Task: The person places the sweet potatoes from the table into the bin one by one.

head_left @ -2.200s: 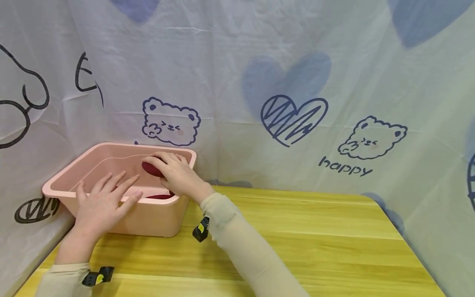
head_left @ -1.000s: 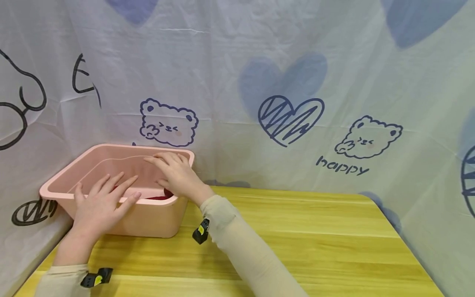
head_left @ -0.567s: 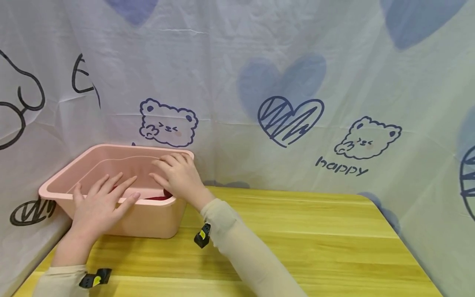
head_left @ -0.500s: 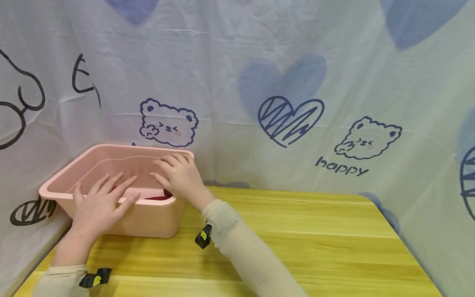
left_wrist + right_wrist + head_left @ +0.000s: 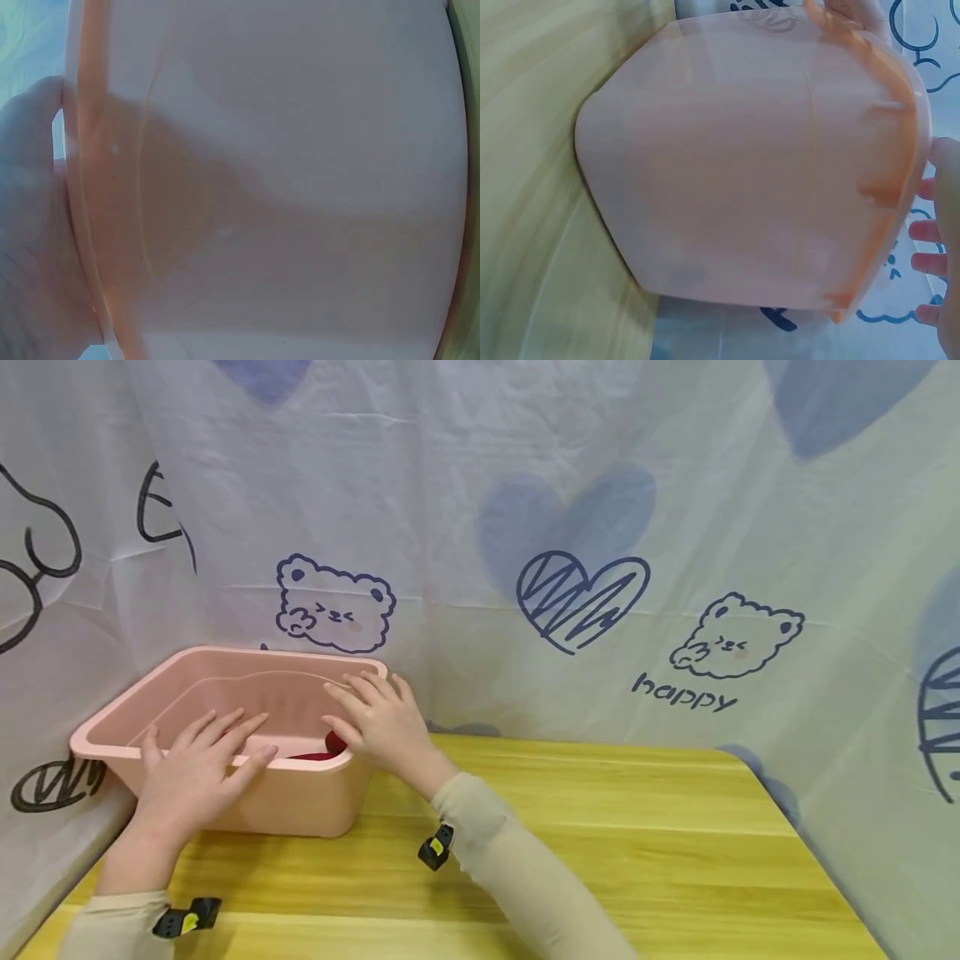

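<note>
A pink plastic bin (image 5: 300,797) stands at the left end of a wooden table (image 5: 615,835). My left hand (image 5: 198,764) rests flat on the bin's near rim, fingers spread. Over the bin's near right corner, my right hand (image 5: 378,720) has straight, spread fingers and holds nothing. A dark red thing (image 5: 332,744) lies inside the bin, mostly hidden by the rim and my right hand. In the left wrist view the bin wall (image 5: 285,180) fills the frame. The right wrist view shows the bin's outer wall (image 5: 750,172) and my fingertips (image 5: 934,259) at the right edge.
A printed cloth backdrop (image 5: 525,485) with bears and hearts hangs close behind the table and wraps round its left and right sides. The bin sits against the left corner of the cloth. Bare wood stretches to the right of the bin.
Earlier my right hand held the dark red thing inside the bin. It has let go and drawn back toward the bin's right corner. My left hand has stayed on the rim.
</note>
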### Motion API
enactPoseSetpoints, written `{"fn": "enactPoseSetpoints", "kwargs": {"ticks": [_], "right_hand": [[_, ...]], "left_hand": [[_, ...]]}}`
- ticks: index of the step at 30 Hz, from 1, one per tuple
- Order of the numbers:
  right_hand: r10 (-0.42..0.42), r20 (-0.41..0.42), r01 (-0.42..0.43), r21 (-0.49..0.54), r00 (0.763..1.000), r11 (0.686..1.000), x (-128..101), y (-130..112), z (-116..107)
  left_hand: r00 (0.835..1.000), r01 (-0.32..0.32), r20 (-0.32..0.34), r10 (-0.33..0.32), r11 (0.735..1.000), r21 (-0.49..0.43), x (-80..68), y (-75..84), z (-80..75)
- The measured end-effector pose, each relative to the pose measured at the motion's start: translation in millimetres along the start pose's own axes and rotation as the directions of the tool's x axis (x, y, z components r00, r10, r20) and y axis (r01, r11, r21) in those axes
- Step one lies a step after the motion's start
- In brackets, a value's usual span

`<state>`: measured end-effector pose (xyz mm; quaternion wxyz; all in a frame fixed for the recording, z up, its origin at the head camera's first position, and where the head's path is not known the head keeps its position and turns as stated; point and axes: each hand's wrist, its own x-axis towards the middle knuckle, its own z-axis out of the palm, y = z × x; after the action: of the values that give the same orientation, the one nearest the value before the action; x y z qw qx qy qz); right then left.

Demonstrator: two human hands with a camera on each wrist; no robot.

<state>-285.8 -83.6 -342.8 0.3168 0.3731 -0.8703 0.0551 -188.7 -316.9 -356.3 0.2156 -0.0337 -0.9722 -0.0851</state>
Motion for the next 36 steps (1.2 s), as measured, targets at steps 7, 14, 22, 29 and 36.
{"fn": "enactPoseSetpoints", "kwargs": {"ticks": [7, 14, 22, 29, 36], "right_hand": [[0.044, 0.031, -0.045, 0.021, 0.999, 0.999, -17.0, 18.3, -12.6], [0.105, 0.061, -0.108, 0.052, 0.993, 0.993, -38.7, 40.9, -32.8], [0.155, 0.057, -0.16, 0.117, 0.986, 0.98, -71.1, 68.0, -55.2], [0.221, 0.06, -0.228, 0.156, 0.973, 0.961, -105.9, 98.8, -70.0], [0.301, 0.051, -0.305, 0.118, 0.952, 0.945, -141.3, 123.1, -83.5]], "left_hand": [[1.0, 0.004, 0.005, -0.004, 0.999, -0.041, 3.3, 4.2, -3.4], [0.996, -0.051, -0.081, 0.044, 0.995, -0.088, 3.1, 17.4, -8.5], [0.988, -0.087, -0.132, 0.075, 0.993, -0.086, 2.3, 36.9, -13.7], [0.974, -0.119, -0.211, 0.083, 0.98, -0.161, 6.4, 57.8, -13.0], [0.969, -0.148, -0.229, 0.094, 0.962, -0.23, 16.2, 90.6, -5.7]]}}
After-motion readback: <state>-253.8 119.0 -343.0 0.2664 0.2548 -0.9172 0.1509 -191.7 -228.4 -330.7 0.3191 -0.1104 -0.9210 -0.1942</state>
